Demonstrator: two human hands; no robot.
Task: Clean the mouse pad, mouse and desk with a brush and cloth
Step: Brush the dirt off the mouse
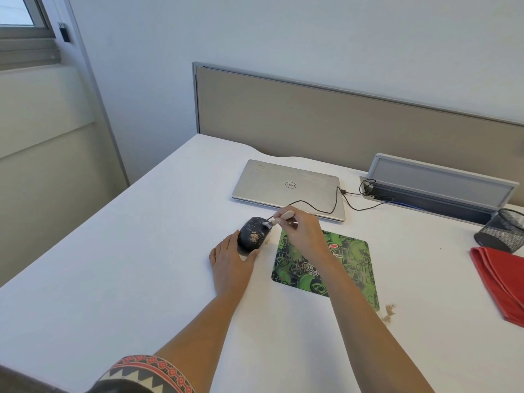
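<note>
Mouse (253,232), black and speckled with tan crumbs (254,236), sat on the white desk (141,251) just left of the green mouse pad (323,265). Its cable (312,207) ran back toward the closed laptop (289,188). The left hand (231,259) cupped its near end, thumb on one side and fingers on the other, steadying it. The right hand (300,226) pinched a small wooden-handled brush (283,216), whose bristles touched the front of the mouse.

The likeliest slip, as I judged it, was a stroke to the right flicking crumbs onto the pad, which showed none where visible; a few lay on the desk by its far left corner. Pressing hard could skid the mouse out of that light hold or tug the cable. A second debris pile (388,310) lay at the pad's near right corner, where a sweeping forearm would smear it. The red cloth (502,282) lay well apart, to the right.
</note>
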